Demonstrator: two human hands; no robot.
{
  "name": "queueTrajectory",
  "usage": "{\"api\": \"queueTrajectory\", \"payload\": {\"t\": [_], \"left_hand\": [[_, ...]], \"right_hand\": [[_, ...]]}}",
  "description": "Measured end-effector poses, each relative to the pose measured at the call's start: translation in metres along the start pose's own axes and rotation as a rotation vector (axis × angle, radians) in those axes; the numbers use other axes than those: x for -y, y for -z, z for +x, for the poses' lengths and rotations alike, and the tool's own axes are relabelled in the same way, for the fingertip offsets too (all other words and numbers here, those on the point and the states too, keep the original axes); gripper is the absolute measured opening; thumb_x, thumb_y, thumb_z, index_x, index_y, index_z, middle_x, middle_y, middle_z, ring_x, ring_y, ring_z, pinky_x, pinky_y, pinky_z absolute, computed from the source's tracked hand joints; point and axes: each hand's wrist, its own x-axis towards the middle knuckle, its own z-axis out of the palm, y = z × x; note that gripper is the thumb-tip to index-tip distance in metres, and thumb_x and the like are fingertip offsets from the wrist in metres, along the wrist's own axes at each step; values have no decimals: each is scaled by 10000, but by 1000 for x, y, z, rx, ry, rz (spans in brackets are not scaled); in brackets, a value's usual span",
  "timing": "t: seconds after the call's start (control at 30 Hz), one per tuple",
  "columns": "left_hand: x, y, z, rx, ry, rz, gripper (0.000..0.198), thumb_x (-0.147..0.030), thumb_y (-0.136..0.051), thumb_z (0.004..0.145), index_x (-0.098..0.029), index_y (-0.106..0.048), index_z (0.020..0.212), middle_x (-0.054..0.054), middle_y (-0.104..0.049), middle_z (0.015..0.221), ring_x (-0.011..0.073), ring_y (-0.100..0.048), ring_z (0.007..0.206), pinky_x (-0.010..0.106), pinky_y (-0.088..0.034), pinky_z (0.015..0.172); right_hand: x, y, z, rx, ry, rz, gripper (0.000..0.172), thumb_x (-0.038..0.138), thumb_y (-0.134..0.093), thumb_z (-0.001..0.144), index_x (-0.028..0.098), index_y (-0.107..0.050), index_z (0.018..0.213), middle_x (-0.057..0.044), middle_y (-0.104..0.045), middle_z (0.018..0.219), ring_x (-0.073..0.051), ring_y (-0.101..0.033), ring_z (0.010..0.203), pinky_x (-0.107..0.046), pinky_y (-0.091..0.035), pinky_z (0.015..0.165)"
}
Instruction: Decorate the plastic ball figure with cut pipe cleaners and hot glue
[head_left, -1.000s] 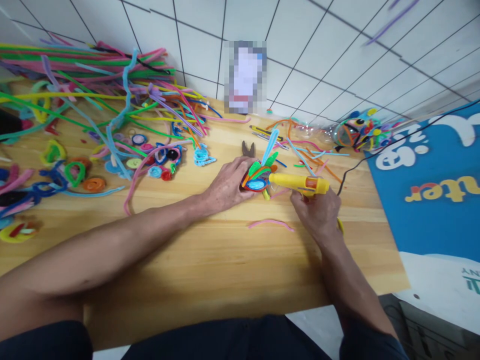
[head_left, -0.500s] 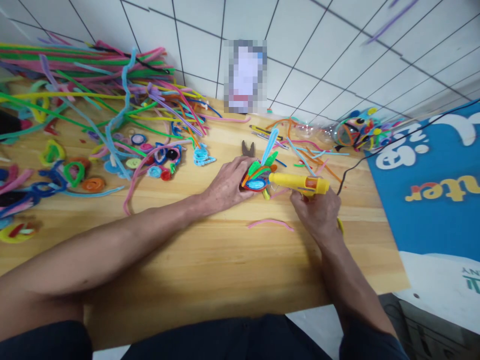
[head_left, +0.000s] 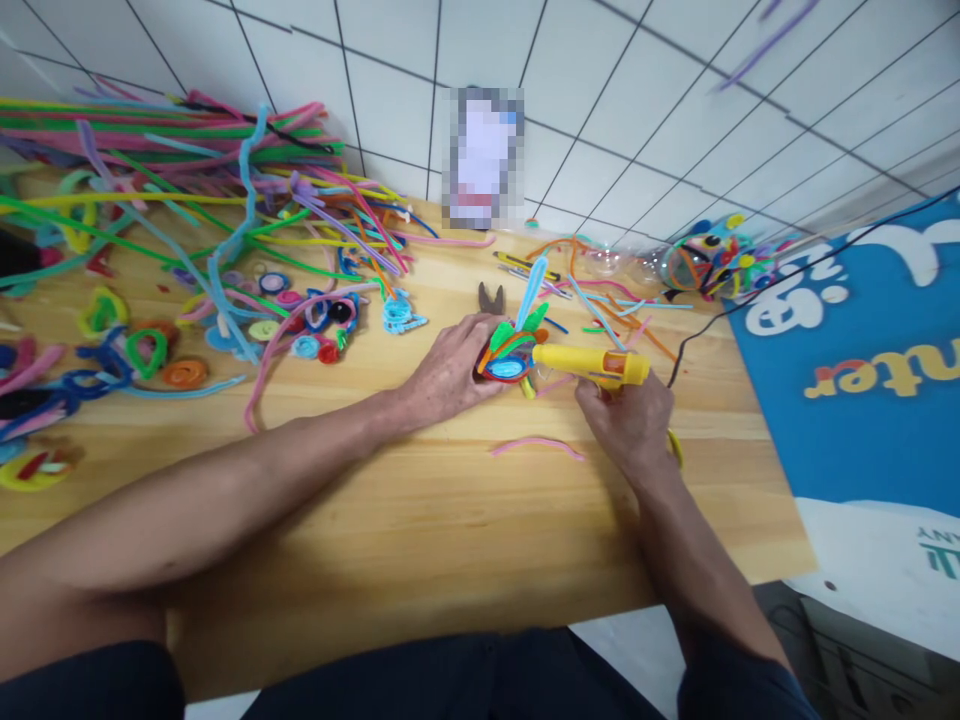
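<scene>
My left hand (head_left: 457, 368) is closed around a colourful pipe-cleaner craft (head_left: 508, 352) with green, orange, blue and red loops and a tall light-blue loop on top. Its fingertips are hidden behind the craft. In my right hand (head_left: 630, 415) is a yellow hot glue gun (head_left: 592, 365), its nozzle pointing left, right at the craft's edge; I cannot tell whether it touches. Just behind my left hand lie dark-handled pliers (head_left: 491, 297). A pink pipe-cleaner piece (head_left: 536, 443) rests on the wooden table (head_left: 420, 530) in front of both hands.
Pipe cleaners (head_left: 225, 150) and coiled pieces (head_left: 184, 372) cover the table's left. A blurred phone (head_left: 484, 155) leans on the tiled wall. A yellow utility knife (head_left: 525, 264) lies behind the craft. A decorated clear bottle (head_left: 694, 265) lies back right, near a black cord (head_left: 701, 325) and blue board (head_left: 862, 400).
The whole view has shifted slightly, moving things a little to the left. Both hands keep their hold, with the glue gun's nozzle still at the craft's right edge.
</scene>
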Motion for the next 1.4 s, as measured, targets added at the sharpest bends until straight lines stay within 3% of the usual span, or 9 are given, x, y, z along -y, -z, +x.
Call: {"api": "queueTrajectory", "payload": {"t": [0.17, 0.27, 0.43, 0.6, 0.8, 1.0, 1.17, 1.27, 1.4], "left_hand": [[2, 1, -1, 21, 16, 1, 635, -387, -813, 869, -235, -547, 1425, 140, -642, 1463, 325, -615, 1375, 516, -539, 1126], [1, 4, -3, 41, 25, -6, 627, -383, -815, 871, -235, -552, 1420, 144, -640, 1460, 328, -622, 1367, 527, -539, 1138], [-2, 10, -4, 54, 60, 5, 541, -405, -790, 888, -252, -597, 1370, 133, -657, 1424, 343, -651, 1319, 542, -569, 1100], [-5, 12, -4, 56, 102, 52, 521, -414, -777, 888, -240, -587, 1341, 110, -685, 1357, 324, -663, 1281, 536, -577, 1088], [-1, 11, -11, 42, 180, 41, 567, -442, -782, 856, -267, -568, 1350, 93, -687, 1321, 310, -681, 1197, 569, -580, 1078], [11, 5, -13, -20, 105, 7, 601, -599, -820, 794, -310, -631, 1286, 62, -715, 1224, 329, -684, 1110, 625, -600, 1011], [10, 6, -11, 0, 91, -3, 607, -602, -810, 835, -292, -623, 1322, 80, -710, 1237, 342, -686, 1159, 634, -598, 1023], [7, 9, -9, 19, 74, -13, 654, -603, -841, 810, -306, -613, 1346, 84, -702, 1279, 361, -684, 1210, 633, -597, 1040], [3, 10, -6, 27, 65, -47, 718, -662, -834, 799, -292, -605, 1370, 111, -686, 1299, 376, -682, 1216, 640, -595, 1040]], "right_hand": [[4, 12, 5, 104, -185, 301, 257, 441, -723, 843, 246, -616, 715, 2, -601, 620, -187, -554, 572, -316, -447, 543], [-11, 29, 12, 67, -305, 480, 254, 459, -742, 856, 232, -662, 775, 11, -613, 661, -164, -535, 591, -288, -445, 529], [-96, 57, 19, -121, -453, 380, 285, 494, -658, 865, 220, -663, 784, -23, -659, 751, -183, -589, 681, -297, -480, 588], [-184, 51, -5, -105, -674, -20, 374, 509, -634, 842, 161, -725, 943, -124, -744, 903, -301, -678, 884, -442, -553, 826], [-219, 25, -22, -109, -850, -149, 371, 413, -619, 874, 127, -712, 1091, -229, -757, 1126, -362, -696, 1087, -499, -543, 975], [-226, 21, -19, -143, -869, -123, 398, 474, -688, 848, 136, -657, 1056, -205, -727, 1075, -334, -681, 1073, -502, -541, 978], [-218, 49, -35, -234, -760, -86, 515, 523, -759, 787, 145, -616, 1107, -154, -689, 1090, -271, -642, 961, -481, -549, 930], [-182, 66, -51, -312, -496, -55, 426, 533, -707, 872, 188, -635, 1113, -137, -686, 1105, -265, -640, 941, -490, -542, 932], [-90, 56, -67, 16, -230, 167, 194, 463, -721, 932, 280, -726, 999, -56, -756, 989, -244, -699, 886, -431, -581, 845]]}}
